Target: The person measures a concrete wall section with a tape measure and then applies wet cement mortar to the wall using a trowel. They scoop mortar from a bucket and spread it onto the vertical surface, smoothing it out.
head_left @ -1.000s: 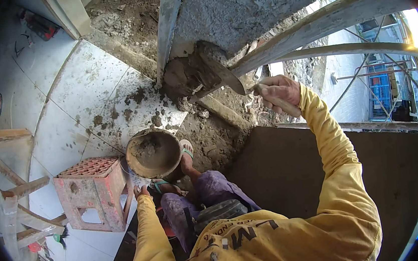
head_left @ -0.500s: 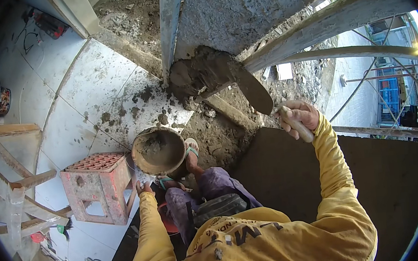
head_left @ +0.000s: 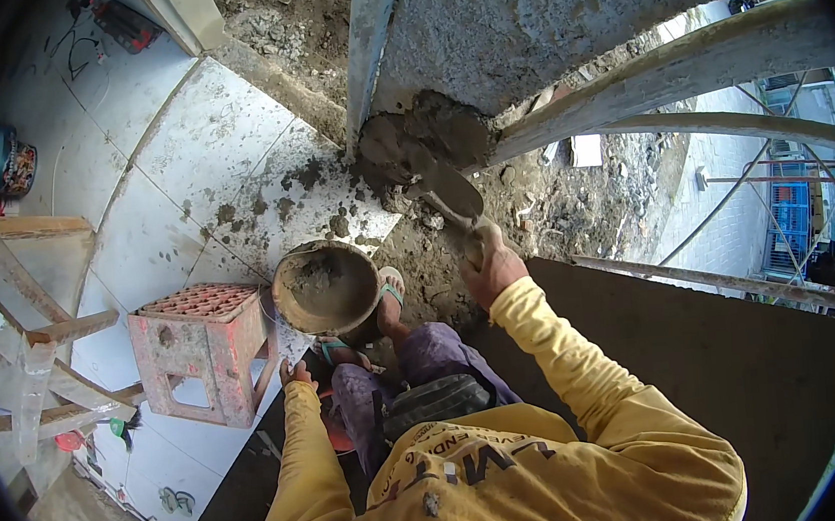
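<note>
Trowel (head_left: 453, 193) of grey, mortar-smeared metal, long-bladed with a rounded heel, lies aslant in front of the worker, its long axis running from the hand up and leftward. Its far end points at a dark, wet heap of mortar (head_left: 445, 127) at the foot of a narrow, pale, scuffed upright post (head_left: 375, 54), and overlaps the heap's lower edge; I can't tell how deep it sits. The person's right hand (head_left: 493, 265) is closed around the handle, hiding most of it. The left hand (head_left: 297, 373) is down by a round, mortar-crusted bowl (head_left: 353, 295), fingers curled, though from where I stand I can't tell whether they grip anything. Inside the bowl sits a lumpy grey paste. Just to its left is a boxy, faded red plastic crate (head_left: 220, 350), its top a lattice, its sides scraped and whitened. Smooth white floor tiles (head_left: 213, 119) beyond are spattered with dark clots, while a rough, grainy grey slab (head_left: 554, 6) spreads behind the heap. Crumbly brown soil (head_left: 430, 284) shows near the sandalled feet, and a flat, dark brown panel (head_left: 686, 335) stretches to the right.
</note>
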### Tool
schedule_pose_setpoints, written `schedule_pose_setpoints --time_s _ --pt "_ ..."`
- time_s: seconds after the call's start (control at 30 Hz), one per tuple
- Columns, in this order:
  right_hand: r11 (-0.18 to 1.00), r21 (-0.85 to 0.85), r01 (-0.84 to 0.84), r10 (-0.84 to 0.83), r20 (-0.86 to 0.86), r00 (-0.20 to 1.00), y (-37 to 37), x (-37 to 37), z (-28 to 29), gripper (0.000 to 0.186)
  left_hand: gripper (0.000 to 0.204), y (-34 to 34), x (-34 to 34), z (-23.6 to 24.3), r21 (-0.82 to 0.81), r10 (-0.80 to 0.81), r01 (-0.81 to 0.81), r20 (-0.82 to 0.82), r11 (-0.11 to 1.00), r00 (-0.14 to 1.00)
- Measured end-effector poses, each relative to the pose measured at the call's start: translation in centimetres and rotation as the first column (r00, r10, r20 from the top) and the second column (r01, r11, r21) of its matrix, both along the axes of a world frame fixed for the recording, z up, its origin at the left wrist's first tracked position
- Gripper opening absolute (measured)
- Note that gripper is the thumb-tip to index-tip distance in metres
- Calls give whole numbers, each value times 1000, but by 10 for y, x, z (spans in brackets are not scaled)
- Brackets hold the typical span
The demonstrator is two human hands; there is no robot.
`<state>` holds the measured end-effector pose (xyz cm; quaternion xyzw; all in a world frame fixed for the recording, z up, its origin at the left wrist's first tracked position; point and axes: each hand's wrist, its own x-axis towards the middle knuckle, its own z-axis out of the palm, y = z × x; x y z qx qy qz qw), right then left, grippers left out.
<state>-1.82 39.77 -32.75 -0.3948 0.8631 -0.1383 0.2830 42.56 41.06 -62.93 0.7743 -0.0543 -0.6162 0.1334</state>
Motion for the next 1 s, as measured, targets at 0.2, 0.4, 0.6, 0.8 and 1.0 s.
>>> schedule_pose_setpoints --time_s 0.2,0.4,0.6,0.8,1.0 --pt "977 -206 48 -76 -128 989 -27 9 -16 53 62 6 5 6 91 58 -57 -11 994 998" --pt "953 -299 52 -61 -22 998 -8 -6 43 57 63 14 -15 5 -20 -34 35 23 999 999" --pt "958 -270 99 -102 3 995 8 -1 90 48 71 -11 -15 -32 -39 -32 36 95 999 995" --pt "927 -185 325 -275 251 928 51 38 32 46 94 -56 10 -146 -275 -299 415 380 867 875" --pt "921 309 -238 161 256 953 34 106 -160 47 56 -94 2 -166 -413 -280 332 183 848 942"
